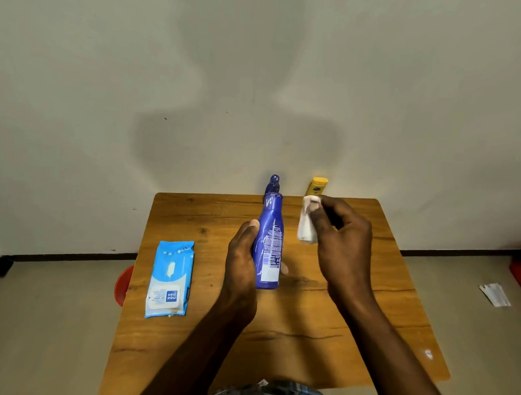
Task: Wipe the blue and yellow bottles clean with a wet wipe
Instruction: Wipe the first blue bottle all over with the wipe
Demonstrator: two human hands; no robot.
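Note:
My left hand grips a blue bottle with a white label, held upright over the middle of the wooden table. Just to its right, my right hand pinches a folded white wet wipe, a small gap away from the bottle. Behind the wipe, the yellow bottle stands at the table's far edge, mostly hidden by my right hand. A second dark blue bottle stands behind the held one at the far edge.
A light blue wet wipe pack lies flat on the table's left side. A red stool pokes out under the left edge. A wall rises just behind the table. A paper scrap lies on the floor to the right.

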